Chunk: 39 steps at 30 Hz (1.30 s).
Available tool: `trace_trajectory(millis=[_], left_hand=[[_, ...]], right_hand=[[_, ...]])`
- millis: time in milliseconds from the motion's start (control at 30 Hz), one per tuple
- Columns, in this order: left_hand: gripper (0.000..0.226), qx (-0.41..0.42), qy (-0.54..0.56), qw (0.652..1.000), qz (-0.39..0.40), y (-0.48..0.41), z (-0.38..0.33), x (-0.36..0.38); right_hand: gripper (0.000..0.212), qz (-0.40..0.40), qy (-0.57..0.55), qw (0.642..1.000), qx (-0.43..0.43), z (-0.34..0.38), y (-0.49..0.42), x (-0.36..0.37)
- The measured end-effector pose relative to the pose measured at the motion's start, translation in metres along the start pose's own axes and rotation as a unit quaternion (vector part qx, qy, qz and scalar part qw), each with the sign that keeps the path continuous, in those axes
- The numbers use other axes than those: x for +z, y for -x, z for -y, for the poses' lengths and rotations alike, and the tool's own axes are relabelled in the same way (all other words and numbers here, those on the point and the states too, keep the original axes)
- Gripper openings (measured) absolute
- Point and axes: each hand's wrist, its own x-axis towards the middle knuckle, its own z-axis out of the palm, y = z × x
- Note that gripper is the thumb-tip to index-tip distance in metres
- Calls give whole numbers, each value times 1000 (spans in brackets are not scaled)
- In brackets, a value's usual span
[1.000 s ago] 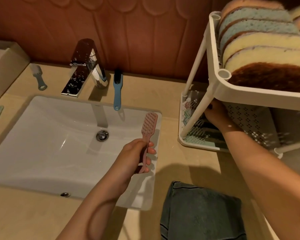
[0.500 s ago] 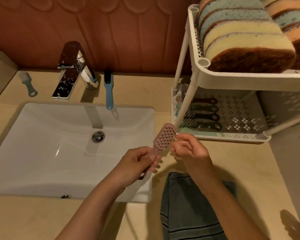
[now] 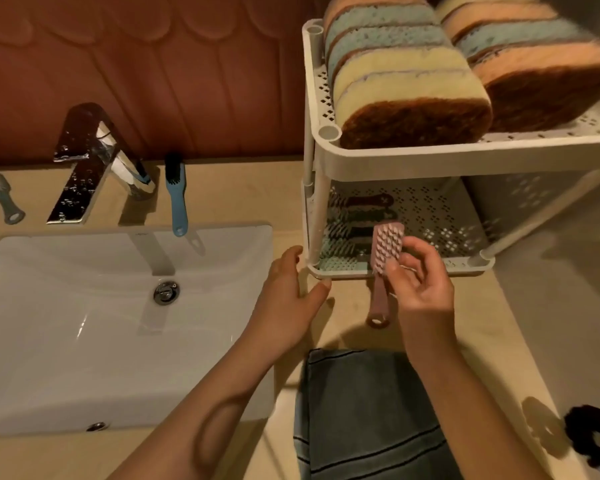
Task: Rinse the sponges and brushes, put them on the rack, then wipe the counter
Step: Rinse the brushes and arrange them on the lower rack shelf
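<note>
My right hand [image 3: 418, 289] pinches a pink brush [image 3: 386, 251] near its bristled head, in front of the lower shelf of the white two-tier rack [image 3: 395, 161]. The brush's handle hangs down toward the counter. My left hand [image 3: 288, 306] hovers with relaxed fingers by the rack's front left post and holds nothing. Several sponges [image 3: 406, 81] stand packed on the top shelf. Several dark brushes [image 3: 364, 216] lie on the lower shelf. A blue brush [image 3: 176, 199] lies beside the chrome tap [image 3: 87, 161]. A grey brush [image 3: 2, 199] lies at the far left.
The white sink [image 3: 84, 323] takes up the left of the beige counter [image 3: 482, 341]. A striped grey-blue cloth [image 3: 368, 417] lies on the counter's front edge below my right hand. A dark object [image 3: 593, 441] sits at the bottom right corner.
The pink brush passed from my left hand to my right hand and moved right toward the rack's lower shelf. My left hand let go and opened.
</note>
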Motion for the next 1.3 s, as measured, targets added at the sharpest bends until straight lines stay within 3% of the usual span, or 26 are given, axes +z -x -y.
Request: trace_trajectory(millis=[67, 167, 267, 467, 667, 967, 1100, 1167, 1300], left_hand=[[64, 15, 45, 998, -35, -9, -8, -1], [46, 46, 80, 993, -77, -25, -14, 3], [17, 85, 14, 984, -156, -36, -10, 6], [24, 157, -161, 947, -228, -42, 0, 13], [33, 203, -197, 928, -243, -45, 4, 10], [26, 179, -200, 933, -240, -43, 1, 9], [27, 156, -203, 941, -219, -42, -3, 8], [26, 140, -156, 959, -192, -42, -3, 7], [29, 30, 103, 990, -95, -39, 0, -3]], right_hand=[[26, -8, 32, 999, -26, 2, -15, -12], [27, -10, 133, 991, -33, 1, -40, -29], [31, 24, 251, 967, -23, -10, -62, -40], [25, 75, 445, 891, -41, -33, -94, -42], [23, 131, 456, 880, -33, -46, -104, -34], [22, 167, 505, 847, -10, -45, -100, -29], [24, 179, 498, 849, 0, -43, -97, -31], [26, 180, 502, 846, -1, -40, -91, -31], [34, 168, 525, 832, -57, -26, -70, -22]])
